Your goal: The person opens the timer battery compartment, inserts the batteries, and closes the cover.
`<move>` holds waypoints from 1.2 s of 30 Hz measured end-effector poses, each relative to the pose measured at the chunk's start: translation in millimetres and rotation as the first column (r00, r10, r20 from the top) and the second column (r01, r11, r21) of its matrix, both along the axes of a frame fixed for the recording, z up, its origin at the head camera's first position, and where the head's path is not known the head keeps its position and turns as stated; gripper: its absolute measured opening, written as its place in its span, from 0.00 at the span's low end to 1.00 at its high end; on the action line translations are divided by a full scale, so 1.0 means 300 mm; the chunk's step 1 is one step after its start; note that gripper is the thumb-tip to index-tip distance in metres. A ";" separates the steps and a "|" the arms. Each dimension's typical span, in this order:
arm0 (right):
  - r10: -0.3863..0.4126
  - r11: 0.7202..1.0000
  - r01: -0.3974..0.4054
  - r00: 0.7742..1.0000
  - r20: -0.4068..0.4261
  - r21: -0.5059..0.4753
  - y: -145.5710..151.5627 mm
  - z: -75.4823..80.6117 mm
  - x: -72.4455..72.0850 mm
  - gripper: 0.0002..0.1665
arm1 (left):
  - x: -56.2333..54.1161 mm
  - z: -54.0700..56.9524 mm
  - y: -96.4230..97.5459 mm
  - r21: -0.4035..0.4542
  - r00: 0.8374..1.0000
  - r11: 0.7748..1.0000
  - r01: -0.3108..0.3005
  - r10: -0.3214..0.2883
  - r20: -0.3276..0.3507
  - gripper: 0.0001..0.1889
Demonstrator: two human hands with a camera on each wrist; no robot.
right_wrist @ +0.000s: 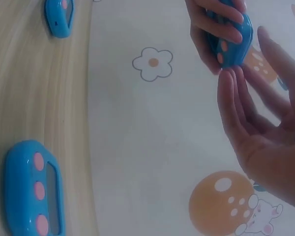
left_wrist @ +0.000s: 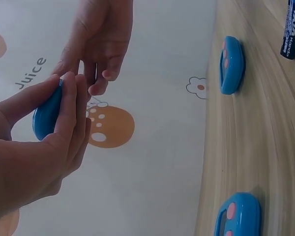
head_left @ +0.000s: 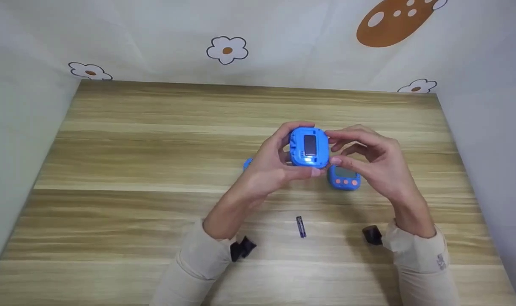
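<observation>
My left hand [head_left: 268, 165] holds a blue digital timer [head_left: 298, 159] by its edges, thumb along the lower side and fingers over the top. Its back faces the head camera, showing a dark rectangle in the middle. In the right wrist view, pink buttons show on the front of this timer [right_wrist: 242, 51]. At its right edge is my right hand [head_left: 374, 159], fingers fairly straight with the tips right at the rim and the thumb apart. Below the right fingers a second blue timer [head_left: 345, 183] with a grey screen and pink buttons lies face up on the table.
A third blue timer [head_left: 247, 163] lies mostly hidden behind the left wrist. One dark slim battery [head_left: 300, 227] lies on the wooden table [head_left: 155, 170] between the forearms. Patterned sheets [head_left: 283, 51] hang behind the table and at its sides.
</observation>
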State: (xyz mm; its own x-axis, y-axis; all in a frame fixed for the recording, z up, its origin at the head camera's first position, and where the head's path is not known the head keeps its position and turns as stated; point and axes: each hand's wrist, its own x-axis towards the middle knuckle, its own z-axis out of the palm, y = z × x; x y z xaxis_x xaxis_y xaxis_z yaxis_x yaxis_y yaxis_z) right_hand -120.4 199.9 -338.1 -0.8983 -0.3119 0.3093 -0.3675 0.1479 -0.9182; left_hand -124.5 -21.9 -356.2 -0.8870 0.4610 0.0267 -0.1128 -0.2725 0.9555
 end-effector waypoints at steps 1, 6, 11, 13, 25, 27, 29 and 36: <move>-0.008 1.000 0.008 1.000 0.013 0.004 0.005 -0.005 -0.003 0.25 | 0.000 0.000 0.000 0.002 1.000 1.000 -0.004 0.004 -0.003 0.40; -0.028 1.000 0.028 0.996 0.079 0.002 0.026 -0.034 -0.015 0.25 | 0.001 -0.001 0.000 0.017 1.000 1.000 -0.014 0.014 -0.025 0.40; 0.015 0.997 -0.006 0.994 0.107 -0.081 0.036 -0.041 -0.017 0.26 | 0.005 0.001 0.004 0.022 0.999 1.000 -0.009 0.010 -0.039 0.40; 0.035 0.993 -0.023 0.993 0.111 -0.113 0.038 -0.041 -0.017 0.26 | 0.007 0.001 0.006 0.027 0.999 1.000 -0.004 0.005 -0.046 0.40; 0.057 0.988 -0.049 0.997 -0.050 0.146 0.018 0.050 0.019 0.27 | 0.007 -0.004 0.008 0.090 0.996 0.992 0.086 -0.083 -0.040 0.42; 0.055 0.979 -0.037 0.995 -0.084 0.199 0.019 0.056 0.022 0.28 | 0.007 -0.002 0.006 0.082 0.995 0.992 0.096 -0.095 -0.023 0.44; 0.053 0.973 -0.034 0.995 -0.079 0.226 0.017 0.057 0.024 0.29 | 0.008 -0.002 0.004 0.076 0.995 0.992 0.099 -0.099 -0.003 0.45; 0.050 0.960 -0.036 0.998 -0.043 0.279 0.002 0.043 0.018 0.26 | 0.014 -0.002 -0.006 -0.021 0.996 0.998 0.061 -0.060 0.063 0.45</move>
State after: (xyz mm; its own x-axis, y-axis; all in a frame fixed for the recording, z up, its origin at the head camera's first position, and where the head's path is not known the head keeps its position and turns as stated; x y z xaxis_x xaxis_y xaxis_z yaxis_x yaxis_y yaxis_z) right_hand -114.8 200.4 -325.1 -0.8681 -0.4297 0.2485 -0.4230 0.3781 -0.8235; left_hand -120.4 -23.6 -356.7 -0.8571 0.5137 -0.0392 -0.1881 -0.2412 0.9521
